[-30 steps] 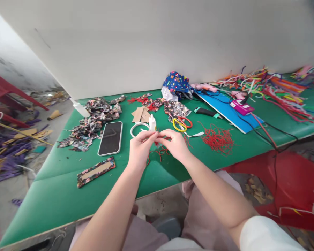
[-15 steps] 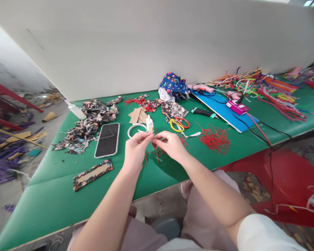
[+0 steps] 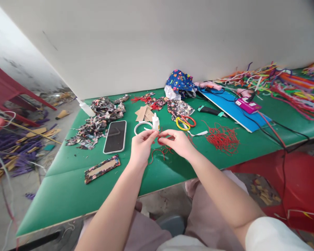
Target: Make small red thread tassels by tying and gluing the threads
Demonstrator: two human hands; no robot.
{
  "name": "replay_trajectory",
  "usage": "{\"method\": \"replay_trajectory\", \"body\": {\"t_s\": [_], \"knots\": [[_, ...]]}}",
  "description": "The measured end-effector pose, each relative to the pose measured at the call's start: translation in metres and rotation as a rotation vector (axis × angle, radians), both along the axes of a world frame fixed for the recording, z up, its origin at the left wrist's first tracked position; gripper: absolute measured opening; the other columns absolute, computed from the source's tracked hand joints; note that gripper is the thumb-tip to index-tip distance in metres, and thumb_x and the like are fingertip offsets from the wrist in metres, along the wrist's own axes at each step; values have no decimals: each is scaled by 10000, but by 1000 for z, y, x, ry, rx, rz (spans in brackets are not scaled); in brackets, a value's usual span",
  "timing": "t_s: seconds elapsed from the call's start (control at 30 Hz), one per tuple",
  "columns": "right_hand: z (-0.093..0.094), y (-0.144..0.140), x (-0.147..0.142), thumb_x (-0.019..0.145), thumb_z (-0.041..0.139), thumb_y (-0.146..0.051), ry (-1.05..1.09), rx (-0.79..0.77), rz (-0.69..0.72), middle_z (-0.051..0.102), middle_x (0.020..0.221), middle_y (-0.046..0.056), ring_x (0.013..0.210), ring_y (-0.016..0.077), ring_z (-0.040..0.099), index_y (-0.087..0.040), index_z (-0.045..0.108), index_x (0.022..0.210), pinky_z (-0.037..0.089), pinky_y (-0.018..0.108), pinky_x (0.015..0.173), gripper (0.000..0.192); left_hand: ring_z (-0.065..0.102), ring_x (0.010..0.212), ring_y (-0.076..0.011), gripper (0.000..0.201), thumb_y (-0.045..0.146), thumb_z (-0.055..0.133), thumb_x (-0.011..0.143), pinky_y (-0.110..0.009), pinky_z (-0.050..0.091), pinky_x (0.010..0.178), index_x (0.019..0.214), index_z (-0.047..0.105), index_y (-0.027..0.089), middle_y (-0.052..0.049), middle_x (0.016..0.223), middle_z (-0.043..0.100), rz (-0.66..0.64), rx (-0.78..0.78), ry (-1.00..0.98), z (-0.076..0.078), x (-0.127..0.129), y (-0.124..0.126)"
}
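Head view: both hands are held together just above the green counter (image 3: 68, 188), near its front edge. A short length of red cord (image 3: 161, 141) is pinched between them; the left hand (image 3: 141, 148) grips it from the left with thumb and forefinger closed, the right hand (image 3: 179, 143) grips it from the right, likewise closed. The fingertips of the 2 hands are nearly touching, with the cord bridging the small gap. Loose ends of the same cord hang down from the pinch and trail onto the counter just below and between the wrists.

Key relation: the cord lies directly between the hands, its held part running roughly left to right, so neither hand is nearer than the other; both already have it.

Just beyond the hands, a small white glue bottle (image 3: 155, 122) stands upright beside a white ring (image 3: 142, 127). A phone (image 3: 115, 136) lies face up to the left of the ring. Scissors (image 3: 185, 122) with yellow and red handles lie just beyond the right hand, and a loose pile of red cord pieces (image 3: 222, 137) lies to its right, well apart from the pinch. A fabric-covered cardboard strip (image 3: 102, 169) lies to the left of the left forearm.
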State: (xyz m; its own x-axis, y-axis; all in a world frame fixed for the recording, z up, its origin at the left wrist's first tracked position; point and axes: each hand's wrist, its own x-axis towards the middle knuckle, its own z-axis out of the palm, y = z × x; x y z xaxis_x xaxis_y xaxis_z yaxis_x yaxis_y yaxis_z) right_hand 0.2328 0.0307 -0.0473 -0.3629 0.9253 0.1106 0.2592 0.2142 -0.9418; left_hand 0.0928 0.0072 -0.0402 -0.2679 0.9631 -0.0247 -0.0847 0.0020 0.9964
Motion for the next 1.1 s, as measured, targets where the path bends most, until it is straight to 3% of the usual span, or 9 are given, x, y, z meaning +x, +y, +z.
{"method": "replay_trajectory", "body": {"t_s": [0.13, 0.23, 0.43, 0.7, 1.1], "knots": [[2, 3, 3, 813, 540, -299, 99, 21, -57, 694, 962, 38, 878, 151, 627, -194, 658, 966, 468, 276, 774, 220, 544, 618, -96, 247, 340, 739, 607, -219, 403, 609, 736, 702, 134, -15, 672, 655, -5, -21, -61, 2, -4, 1], [2, 4, 4, 798, 562, -312, 51, 11, -92, 702, 891, 35, 802, 143, 628, -179, 665, 901, 465, 268, 734, 198, 559, 628, -101, 257, 347, 746, 601, -219, 408, 603, 741, 703, 136, -17, 677, 656, 5, -33, -92, 1, -6, 2], [-6, 1, 0, 711, 659, -340, 0, -10, 14, 702, 819, 21, 734, 139, 628, -177, 666, 840, 468, 267, 699, 208, 574, 628, -114, 263, 348, 756, 588, -242, 439, 628, 741, 699, 141, -13, 665, 648, 6, -22, -147, -1, -6, 3], [-8, 1, -3, 733, 627, -249, -15, -11, -8, 689, 724, 10, 656, 126, 613, -165, 661, 748, 461, 260, 664, 92, 575, 610, -117, 294, 379, 751, 588, -256, 466, 620, 742, 695, 135, -21, 673, 644, 36, -8, -127, -3, -6, 4], [-2, -2, -1, 758, 594, -225, 127, 1, -101, 702, 857, 33, 774, 142, 640, -185, 678, 895, 490, 277, 730, 165, 557, 555, -102, 295, 389, 712, 632, -219, 436, 516, 787, 695, 139, -26, 672, 630, 156, 15, 16, -12, -9, 9]]}}
